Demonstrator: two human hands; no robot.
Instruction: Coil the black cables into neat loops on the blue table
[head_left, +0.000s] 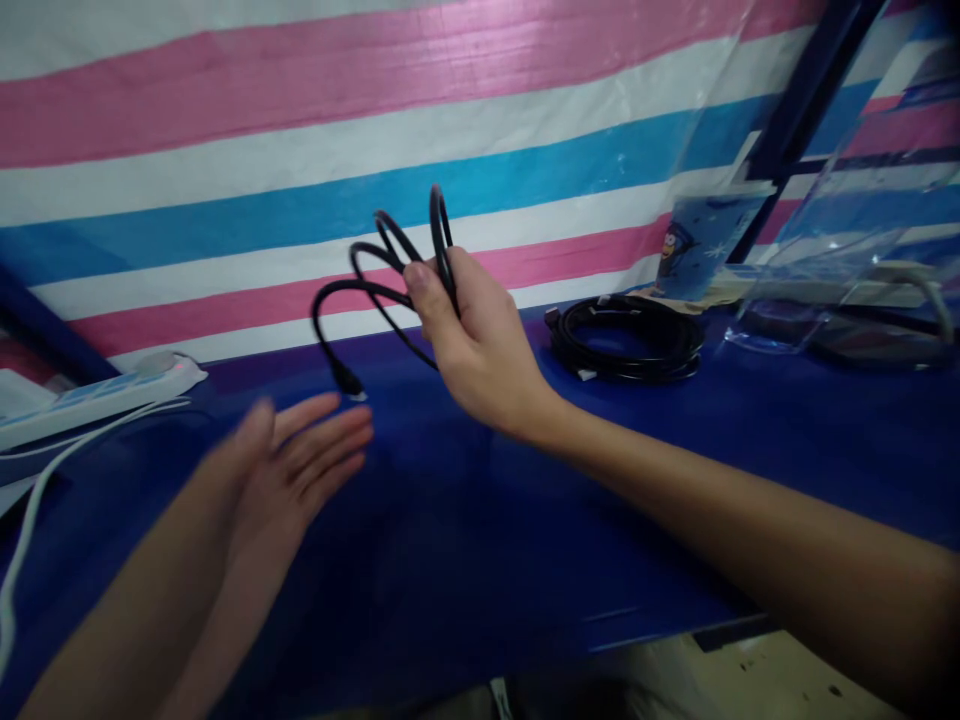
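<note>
A thin black cable (382,288) hangs in several loose loops from my right hand (487,340), whose thumb and fingers are closed round it above the table. One end of the cable, with a black plug (345,378) and a pale metal tip, dangles to the left. Just below that plug is my left hand (311,450), slightly blurred, palm turned inward and fingers stretched out, holding nothing. The plug's tip is close to its fingertips; whether they touch I cannot tell. The cable's other end is hidden.
On the blue table (465,560), a coiled black cable (630,340) lies right of my right hand. Behind it stands a blue paper cup (701,245), near a clear plastic container (817,270). A white power strip (105,395) and white cord (37,510) lie left. Striped sheeting (300,210) hangs behind.
</note>
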